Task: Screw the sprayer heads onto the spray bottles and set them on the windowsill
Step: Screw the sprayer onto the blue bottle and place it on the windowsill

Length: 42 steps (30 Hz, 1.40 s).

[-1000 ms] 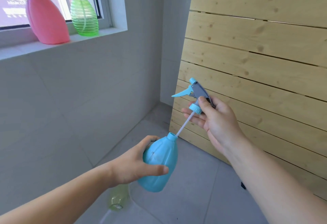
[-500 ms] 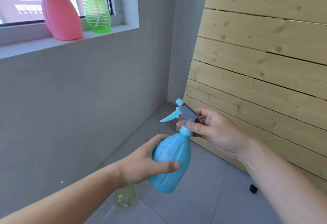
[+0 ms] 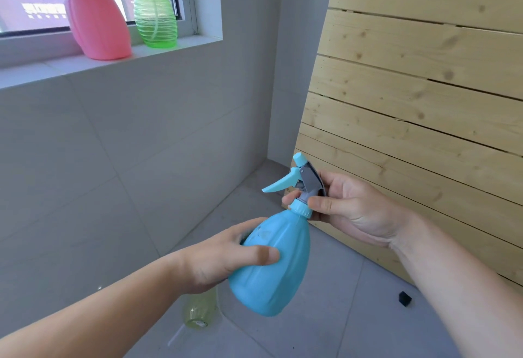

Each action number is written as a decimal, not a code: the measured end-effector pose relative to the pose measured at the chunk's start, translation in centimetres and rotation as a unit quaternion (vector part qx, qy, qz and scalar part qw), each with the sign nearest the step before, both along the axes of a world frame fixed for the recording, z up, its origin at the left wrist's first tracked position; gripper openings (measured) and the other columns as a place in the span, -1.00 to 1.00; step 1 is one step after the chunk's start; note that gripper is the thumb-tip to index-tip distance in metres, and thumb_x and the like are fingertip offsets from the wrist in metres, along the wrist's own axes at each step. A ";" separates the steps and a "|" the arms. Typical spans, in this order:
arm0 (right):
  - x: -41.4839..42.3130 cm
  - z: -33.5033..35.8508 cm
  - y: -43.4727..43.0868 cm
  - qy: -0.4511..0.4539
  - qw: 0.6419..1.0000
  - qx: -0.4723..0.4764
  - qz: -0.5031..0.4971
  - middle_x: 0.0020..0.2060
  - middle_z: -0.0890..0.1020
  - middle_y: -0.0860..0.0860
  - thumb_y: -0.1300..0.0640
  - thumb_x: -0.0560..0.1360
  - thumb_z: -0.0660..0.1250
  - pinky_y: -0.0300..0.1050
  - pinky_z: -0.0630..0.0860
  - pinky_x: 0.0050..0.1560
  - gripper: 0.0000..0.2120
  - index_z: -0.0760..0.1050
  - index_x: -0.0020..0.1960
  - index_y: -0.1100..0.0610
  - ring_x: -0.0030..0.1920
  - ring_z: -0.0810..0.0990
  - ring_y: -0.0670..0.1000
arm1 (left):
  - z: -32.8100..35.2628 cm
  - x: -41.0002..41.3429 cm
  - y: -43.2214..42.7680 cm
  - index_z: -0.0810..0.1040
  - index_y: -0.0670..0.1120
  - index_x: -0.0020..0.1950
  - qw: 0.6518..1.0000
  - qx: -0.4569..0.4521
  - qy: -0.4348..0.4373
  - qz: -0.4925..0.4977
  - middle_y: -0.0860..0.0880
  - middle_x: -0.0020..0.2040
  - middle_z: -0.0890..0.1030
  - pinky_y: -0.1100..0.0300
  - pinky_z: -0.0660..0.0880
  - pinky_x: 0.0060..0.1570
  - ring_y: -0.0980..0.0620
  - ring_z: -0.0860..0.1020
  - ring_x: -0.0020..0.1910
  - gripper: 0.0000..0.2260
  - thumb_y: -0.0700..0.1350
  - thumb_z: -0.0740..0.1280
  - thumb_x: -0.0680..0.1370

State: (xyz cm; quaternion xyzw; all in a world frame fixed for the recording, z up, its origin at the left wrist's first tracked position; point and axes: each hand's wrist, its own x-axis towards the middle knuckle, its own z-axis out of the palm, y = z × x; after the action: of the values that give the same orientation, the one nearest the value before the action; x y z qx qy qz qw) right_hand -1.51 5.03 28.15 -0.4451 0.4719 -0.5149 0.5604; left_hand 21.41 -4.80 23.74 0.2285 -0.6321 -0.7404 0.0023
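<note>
My left hand (image 3: 223, 258) grips the body of a light blue spray bottle (image 3: 274, 267), held tilted in front of me. A blue and grey sprayer head (image 3: 300, 185) sits on the bottle's neck, its trigger pointing left. My right hand (image 3: 351, 207) pinches the ribbed blue collar under the head between thumb and fingers. On the windowsill (image 3: 107, 66) at the upper left stand a pink spray bottle (image 3: 97, 23) and a green ribbed spray bottle (image 3: 154, 15), both with heads on.
A pale yellow bottle (image 3: 199, 312) lies on the grey floor tiles below my left hand, partly hidden. A slatted wooden panel (image 3: 424, 97) leans along the right side. A small black piece (image 3: 404, 298) lies on the floor near the panel.
The sprayer head's tube has gone down into the blue bottle and the head now sits on the neck. My right hand has shifted to the collar. My view has turned a little left.
</note>
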 end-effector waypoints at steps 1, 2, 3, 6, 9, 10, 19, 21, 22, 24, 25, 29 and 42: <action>0.0 0.0 0.0 0.000 1.000 0.001 0.000 0.12 0.69 0.20 0.31 0.53 0.31 -0.01 0.57 0.20 -0.63 0.45 0.32 0.28 0.19 0.63 0.13 | 0.0 0.0 0.0 0.58 0.09 0.34 1.000 -0.001 -0.002 0.001 -0.05 0.16 0.69 0.08 0.62 0.07 -0.05 0.67 0.11 -0.47 0.05 0.50 0.37; 0.0 -0.1 0.0 0.005 1.000 0.000 -0.005 0.12 0.69 0.20 0.31 0.53 0.31 -0.04 0.58 0.17 -0.64 0.44 0.32 0.30 0.18 0.64 0.13 | 0.0 0.0 0.0 0.58 0.08 0.34 1.000 -0.007 -0.005 0.006 -0.07 0.16 0.70 0.08 0.62 0.08 -0.05 0.67 0.11 -0.47 0.05 0.51 0.36; 0.0 -0.2 0.0 0.018 1.000 0.000 -0.017 0.11 0.70 0.20 0.31 0.54 0.32 -0.07 0.59 0.14 -0.65 0.44 0.32 0.31 0.17 0.66 0.12 | 0.0 -0.1 0.1 0.58 0.07 0.33 1.000 -0.020 -0.011 0.015 -0.09 0.16 0.70 0.06 0.62 0.07 -0.05 0.68 0.10 -0.46 0.06 0.53 0.35; 0.5 -0.7 -0.4 0.090 0.993 0.012 -0.078 0.04 0.74 0.19 0.29 0.54 0.38 -0.10 0.63 0.09 -0.74 0.52 0.23 0.26 0.13 0.70 0.12 | 0.0 -0.6 0.3 0.57 0.08 0.27 0.995 -0.081 -0.040 0.046 -0.07 0.14 0.72 0.01 0.67 0.10 -0.08 0.72 0.09 -0.43 0.09 0.60 0.29; 1.3 -1.5 -0.8 0.119 0.982 0.029 -0.143 -0.04 0.76 0.13 0.20 0.50 0.44 -0.12 0.65 -0.02 -0.82 0.61 0.10 0.17 -0.01 0.74 0.08 | -0.1 -0.9 0.7 0.54 0.11 0.32 0.995 -0.065 -0.064 0.037 0.01 0.18 0.73 -0.06 0.64 0.22 -0.02 0.72 0.15 -0.38 0.17 0.60 0.29; 1.5 -1.7 -0.9 0.116 0.981 0.032 -0.154 -0.06 0.77 0.11 0.17 0.50 0.44 -0.15 0.64 -0.06 -0.84 0.63 0.08 0.14 -0.03 0.74 0.05 | 0.0 -0.9 0.8 0.54 0.13 0.34 0.997 -0.036 -0.070 0.028 0.02 0.21 0.72 -0.08 0.62 0.25 -0.02 0.70 0.19 -0.39 0.19 0.56 0.32; 1.9 -1.5 -0.9 0.054 0.981 0.034 -0.184 -0.07 0.77 0.13 0.18 0.54 0.39 -0.15 0.61 -0.13 -0.87 0.69 0.05 0.10 -0.10 0.72 0.05 | 0.1 -1.3 1.5 0.60 0.09 0.27 0.996 0.009 -0.084 0.035 -0.01 0.19 0.73 -0.12 0.65 0.17 -0.06 0.72 0.16 -0.47 0.22 0.56 0.36; 2.0 -1.4 -0.8 0.045 0.982 0.035 -0.178 -0.06 0.76 0.14 0.16 0.53 0.40 -0.13 0.60 -0.12 -0.86 0.70 0.05 0.09 -0.10 0.72 0.06 | 0.1 -1.1 1.7 0.52 0.02 0.34 0.996 0.019 -0.081 0.039 -0.07 0.25 0.70 -0.26 0.58 0.26 -0.14 0.69 0.22 -0.30 0.25 0.61 0.29; 2.1 -1.4 -0.7 0.042 0.983 0.035 -0.174 -0.05 0.76 0.14 0.16 0.53 0.40 -0.13 0.60 -0.11 -0.86 0.69 0.05 0.09 -0.10 0.72 0.06 | 0.0 -1.1 1.8 0.48 -0.01 0.37 0.996 0.027 -0.079 0.037 -0.10 0.28 0.68 -0.29 0.57 0.26 -0.18 0.68 0.24 -0.24 0.25 0.62 0.27; 2.3 -1.5 -0.7 0.041 0.984 0.037 -0.170 -0.05 0.76 0.13 0.14 0.53 0.39 -0.10 0.60 -0.09 -0.85 0.69 0.07 0.08 -0.10 0.71 0.06 | -0.1 -1.0 1.6 0.44 -0.05 0.41 0.994 0.068 -0.079 0.031 -0.15 0.31 0.66 -0.28 0.59 0.22 -0.23 0.67 0.25 -0.20 0.24 0.60 0.29; 2.3 -1.5 -0.7 0.041 0.984 0.040 -0.171 -0.05 0.76 0.13 0.14 0.54 0.39 -0.07 0.60 -0.07 -0.85 0.69 0.07 0.08 -0.11 0.71 0.06 | -0.1 -1.0 1.5 0.45 -0.07 0.42 0.992 0.096 -0.077 0.024 -0.15 0.28 0.67 -0.23 0.63 0.13 -0.23 0.69 0.20 -0.25 0.22 0.57 0.33; 2.2 -1.3 -0.8 0.014 0.982 0.049 -0.180 -0.05 0.75 0.16 0.15 0.55 0.39 0.06 0.59 0.04 -0.86 0.69 0.05 0.12 -0.10 0.69 0.10 | -0.3 -0.8 1.2 0.59 -0.02 0.34 0.990 0.131 -0.048 0.015 -0.11 0.18 0.71 -0.13 0.61 0.06 -0.14 0.69 0.05 -0.44 0.13 0.48 0.37; 2.3 -1.6 -0.9 0.007 0.983 0.054 -0.176 -0.10 0.74 0.11 0.08 0.49 0.42 -0.08 0.59 -0.10 -0.79 0.69 0.09 0.11 -0.17 0.69 0.04 | -0.4 -1.0 1.2 0.59 0.00 0.35 0.991 0.119 -0.060 0.021 -0.10 0.24 0.71 -0.07 0.64 0.04 -0.12 0.70 0.11 -0.45 0.15 0.50 0.40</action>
State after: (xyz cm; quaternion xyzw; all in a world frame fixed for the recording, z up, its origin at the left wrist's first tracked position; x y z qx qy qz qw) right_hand 0.77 4.17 26.57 -0.3277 0.5737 -0.5762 0.4812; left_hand 20.42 -3.57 23.31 0.2843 -0.5333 -0.7953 -0.0474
